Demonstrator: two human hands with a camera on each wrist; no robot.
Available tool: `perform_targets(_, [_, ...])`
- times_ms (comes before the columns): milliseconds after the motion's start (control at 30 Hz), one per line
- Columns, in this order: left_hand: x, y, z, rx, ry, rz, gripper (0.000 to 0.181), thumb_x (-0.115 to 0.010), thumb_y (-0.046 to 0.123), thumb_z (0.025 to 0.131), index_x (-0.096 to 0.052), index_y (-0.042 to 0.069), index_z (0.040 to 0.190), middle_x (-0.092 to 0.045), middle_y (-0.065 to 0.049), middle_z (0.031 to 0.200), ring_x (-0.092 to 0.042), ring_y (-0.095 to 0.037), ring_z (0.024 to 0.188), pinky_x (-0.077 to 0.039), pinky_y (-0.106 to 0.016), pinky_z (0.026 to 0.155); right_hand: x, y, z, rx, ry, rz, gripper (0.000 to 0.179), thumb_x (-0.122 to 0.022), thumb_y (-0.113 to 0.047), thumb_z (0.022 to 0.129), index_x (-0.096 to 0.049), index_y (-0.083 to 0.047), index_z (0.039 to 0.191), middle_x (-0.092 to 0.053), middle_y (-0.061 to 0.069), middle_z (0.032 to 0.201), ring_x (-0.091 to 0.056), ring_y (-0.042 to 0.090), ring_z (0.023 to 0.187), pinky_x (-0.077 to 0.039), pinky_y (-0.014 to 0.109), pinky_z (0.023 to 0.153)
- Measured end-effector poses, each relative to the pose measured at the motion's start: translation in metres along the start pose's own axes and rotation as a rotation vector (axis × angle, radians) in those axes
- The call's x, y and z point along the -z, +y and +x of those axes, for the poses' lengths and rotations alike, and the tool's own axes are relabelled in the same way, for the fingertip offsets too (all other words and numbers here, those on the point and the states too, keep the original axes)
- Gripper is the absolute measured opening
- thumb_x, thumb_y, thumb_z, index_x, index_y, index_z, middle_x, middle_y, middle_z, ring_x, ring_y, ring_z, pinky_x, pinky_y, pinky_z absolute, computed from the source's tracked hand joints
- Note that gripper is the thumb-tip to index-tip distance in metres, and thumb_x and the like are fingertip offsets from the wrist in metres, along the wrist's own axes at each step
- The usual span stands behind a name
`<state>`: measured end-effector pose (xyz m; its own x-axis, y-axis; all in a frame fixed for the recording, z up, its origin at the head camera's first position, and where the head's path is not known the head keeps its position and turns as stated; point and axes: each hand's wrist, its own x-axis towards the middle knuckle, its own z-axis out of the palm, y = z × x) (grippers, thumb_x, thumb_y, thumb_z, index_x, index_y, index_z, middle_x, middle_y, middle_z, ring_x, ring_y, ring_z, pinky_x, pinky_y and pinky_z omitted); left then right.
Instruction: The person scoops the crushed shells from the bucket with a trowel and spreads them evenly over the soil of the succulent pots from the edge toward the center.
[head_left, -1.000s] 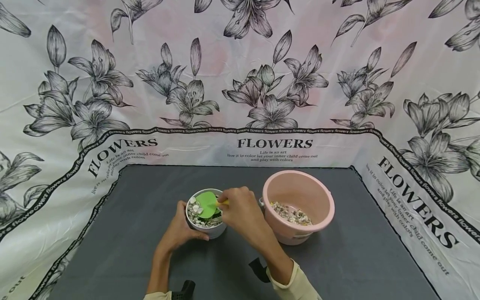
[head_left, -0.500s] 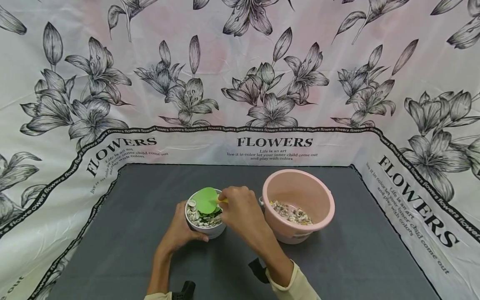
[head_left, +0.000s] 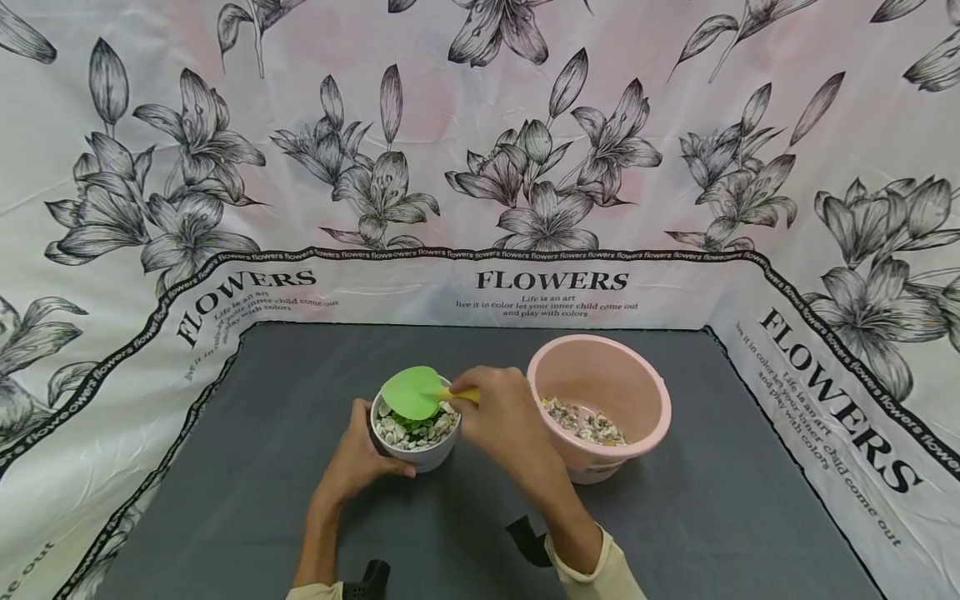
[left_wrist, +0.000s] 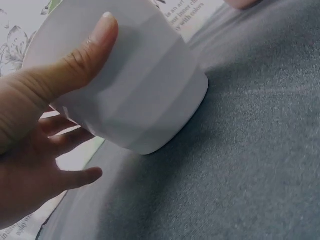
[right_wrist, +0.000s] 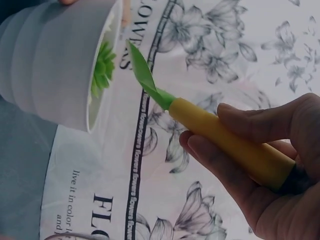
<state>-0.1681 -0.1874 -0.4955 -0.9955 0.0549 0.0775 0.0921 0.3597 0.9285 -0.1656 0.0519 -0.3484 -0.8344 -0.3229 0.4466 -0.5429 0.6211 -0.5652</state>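
A white ribbed plant pot (head_left: 431,457) stands on the grey cloth, filled with pale pebbles (head_left: 399,432) around a green succulent (right_wrist: 103,67). My left hand (head_left: 358,457) holds it from the left; in the left wrist view the thumb lies along the pot's wall and the fingers reach around behind. Above the pot's opening, the green blade of a small trowel (head_left: 412,393) covers part of the plant in the head view. My right hand (head_left: 510,425) grips its yellow handle (right_wrist: 220,132) between thumb and fingers. The right wrist view has the blade apart from the rim.
Close to the right hand is a pink bucket (head_left: 600,367), with more pebbles (head_left: 585,423) at its bottom. Flower-printed fabric (head_left: 555,208) rises behind and along both sides of the grey cloth (head_left: 285,375).
The right hand has drawn the trowel up and slightly to the right, off the pebbles, and more green leaves now show. The left hand keeps its hold on the pot.
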Motion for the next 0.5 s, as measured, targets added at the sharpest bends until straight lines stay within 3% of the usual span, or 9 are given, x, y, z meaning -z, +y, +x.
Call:
perform_targets(133, [0.002, 0.002, -0.002, -0.015, -0.03, 0.0, 0.129, -0.102, 0.013, 0.064, -0.017, 0.008, 0.161, -0.04, -0.023, 0.16, -0.045, -0.043, 0.147, -0.04, -0.06, 0.117, 0.011, 0.005, -0.002, -0.1, 0.004, 0.067, 0.008, -0.083, -0.005, 0.086, -0.083, -0.008, 0.093, -0.081, 0.006, 0.09, -0.065, 0.011, 0.067, -0.049, 0.021, 0.058])
perform_targets(233, [0.005, 0.007, -0.004, -0.041, -0.018, 0.017, 0.142, -0.102, 0.015, 0.065, -0.005, 0.017, 0.168, -0.039, -0.024, 0.162, -0.048, -0.042, 0.145, -0.045, -0.059, 0.112, 0.017, 0.009, -0.003, -0.187, -0.018, 0.122, 0.009, -0.083, -0.006, 0.088, -0.083, -0.009, 0.096, -0.08, 0.007, 0.093, -0.058, 0.012, 0.064, -0.047, 0.023, 0.057])
perform_targets(367, [0.009, 0.017, -0.004, -0.093, 0.012, 0.066, 0.144, -0.103, 0.021, 0.062, -0.008, 0.022, 0.17, -0.038, -0.023, 0.164, -0.045, -0.042, 0.148, -0.042, -0.062, 0.114, 0.024, 0.016, -0.006, -0.268, -0.023, 0.179, 0.01, -0.083, -0.008, 0.088, -0.083, -0.012, 0.097, -0.078, 0.007, 0.097, -0.058, 0.015, 0.068, -0.049, 0.026, 0.062])
perform_targets(500, [0.01, 0.027, -0.004, -0.116, 0.014, 0.131, 0.147, -0.104, 0.025, 0.059, -0.008, 0.021, 0.17, -0.03, -0.022, 0.17, -0.033, -0.046, 0.156, -0.035, -0.069, 0.119, 0.031, 0.024, -0.008, -0.309, -0.01, 0.238, 0.011, -0.082, -0.007, 0.088, -0.083, -0.014, 0.097, -0.078, 0.006, 0.098, -0.062, 0.016, 0.077, -0.052, 0.027, 0.07])
